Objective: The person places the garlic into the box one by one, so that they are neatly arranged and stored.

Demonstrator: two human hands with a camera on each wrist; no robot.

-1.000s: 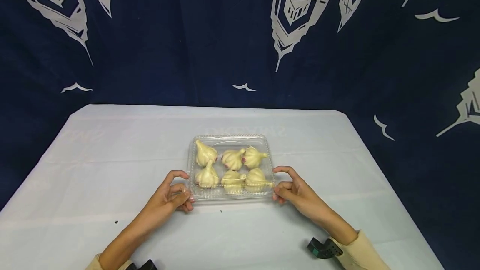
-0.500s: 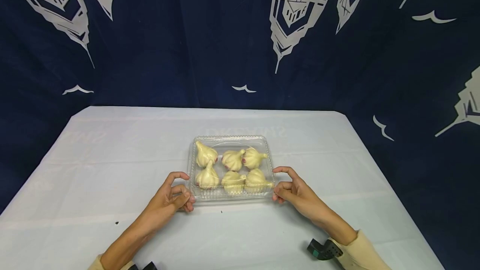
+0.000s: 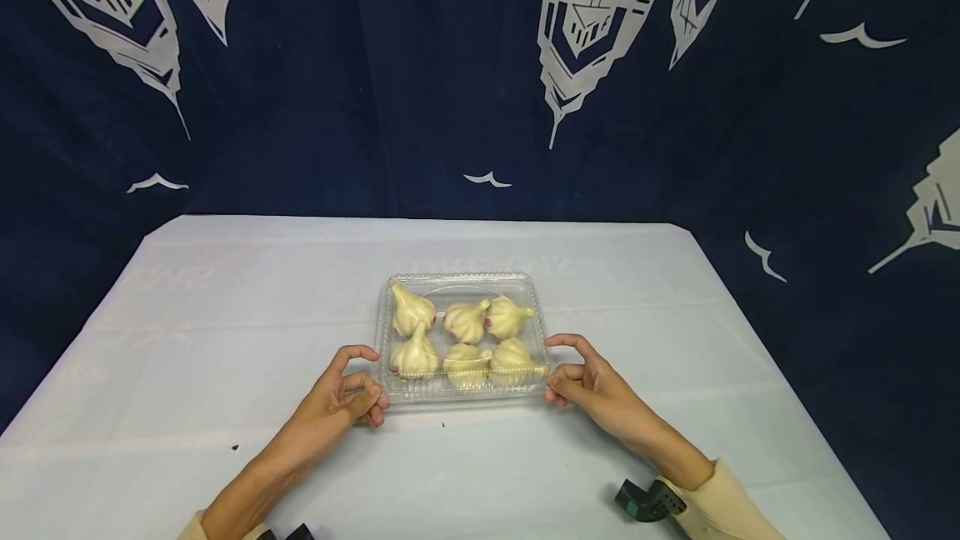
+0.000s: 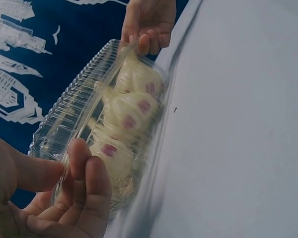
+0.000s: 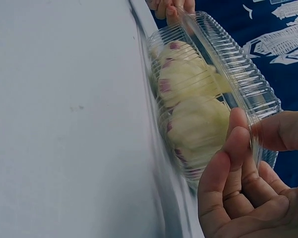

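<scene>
A clear plastic clamshell box (image 3: 465, 395) with its lid down sits at the middle of the table. Inside lie several garlic bulbs (image 3: 465, 321), pale cream with purplish marks, in two rows. My left hand (image 3: 347, 390) pinches the rim at the box's near left corner between thumb and fingers. At the near right corner, my right hand (image 3: 588, 382) pinches the rim the same way. The right wrist view shows the thumb and fingertips meeting on the clear rim (image 5: 248, 116). In the left wrist view, bulbs (image 4: 131, 111) show through the ribbed side wall.
White cloth covers the table (image 3: 262, 298). Behind it hangs a dark blue curtain (image 3: 450, 90) printed with white buildings and birds. A small dark speck (image 3: 235, 447) lies on the cloth at the left. A black wrist strap (image 3: 651, 500) is on the right forearm.
The head view has shifted very slightly, so the scene sits a little lower. Both hands keep their pinch on the box's rim, and the box stays in place.
</scene>
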